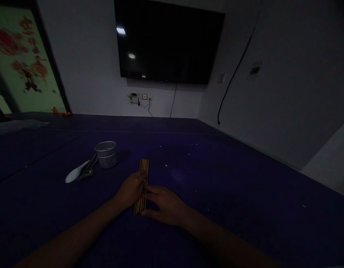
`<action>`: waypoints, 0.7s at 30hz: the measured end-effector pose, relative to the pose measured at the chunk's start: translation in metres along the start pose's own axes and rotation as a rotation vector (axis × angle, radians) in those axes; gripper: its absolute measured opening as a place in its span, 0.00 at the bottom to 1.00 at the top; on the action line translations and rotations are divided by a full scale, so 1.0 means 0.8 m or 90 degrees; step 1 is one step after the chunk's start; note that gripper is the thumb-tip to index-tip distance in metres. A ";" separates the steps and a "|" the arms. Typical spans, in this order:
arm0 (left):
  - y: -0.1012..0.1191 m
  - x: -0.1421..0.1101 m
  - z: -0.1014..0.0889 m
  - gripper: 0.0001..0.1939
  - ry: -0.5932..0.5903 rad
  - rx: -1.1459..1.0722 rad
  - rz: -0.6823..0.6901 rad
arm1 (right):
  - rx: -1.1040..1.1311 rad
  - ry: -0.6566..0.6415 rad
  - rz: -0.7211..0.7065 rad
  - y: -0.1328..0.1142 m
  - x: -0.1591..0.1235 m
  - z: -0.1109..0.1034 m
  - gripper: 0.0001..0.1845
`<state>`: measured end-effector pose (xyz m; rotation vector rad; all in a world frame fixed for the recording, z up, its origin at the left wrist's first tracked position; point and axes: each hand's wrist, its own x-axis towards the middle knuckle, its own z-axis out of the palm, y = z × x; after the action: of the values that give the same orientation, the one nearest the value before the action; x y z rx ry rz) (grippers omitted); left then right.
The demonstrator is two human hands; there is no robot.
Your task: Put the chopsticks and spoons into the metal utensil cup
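Observation:
A row of wooden chopsticks (pixel 144 164) lies side by side on the dark blue surface, pointing away from me. My left hand (pixel 133 188) reaches over the row from the left, its fingers closed across the middle; the fingertips are partly hidden. From the right, my right hand (pixel 168 204) touches the row's right edge with its fingertips. Its thumb, lower down near the close ends of the chopsticks, is spread from the fingers. To the left stands a grey metal cup (pixel 107 155) with holes low in its wall. Beside it lie a white spoon (pixel 76 172) and metal spoons (pixel 89 172).
The blue surface (pixel 230 186) runs back to the wall and carries small white scraps. A large dark television (pixel 169 41) hangs above wall sockets (pixel 141 96). A black cable (pixel 236 70) hangs down the right wall. Clear plastic (pixel 18 126) lies at the far left.

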<state>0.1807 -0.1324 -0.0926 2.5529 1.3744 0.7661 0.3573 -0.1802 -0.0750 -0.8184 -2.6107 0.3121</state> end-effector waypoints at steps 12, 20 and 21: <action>0.000 0.001 -0.001 0.21 0.006 -0.005 0.005 | -0.010 -0.001 0.008 -0.001 0.000 0.000 0.24; -0.002 0.001 0.002 0.21 -0.002 0.008 0.003 | -0.005 -0.004 -0.002 0.002 -0.001 0.003 0.24; -0.002 0.001 0.002 0.21 -0.001 0.012 0.001 | -0.010 -0.001 -0.001 0.002 -0.001 0.003 0.24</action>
<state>0.1804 -0.1308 -0.0941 2.5687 1.3845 0.7542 0.3574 -0.1797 -0.0774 -0.8225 -2.6183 0.2934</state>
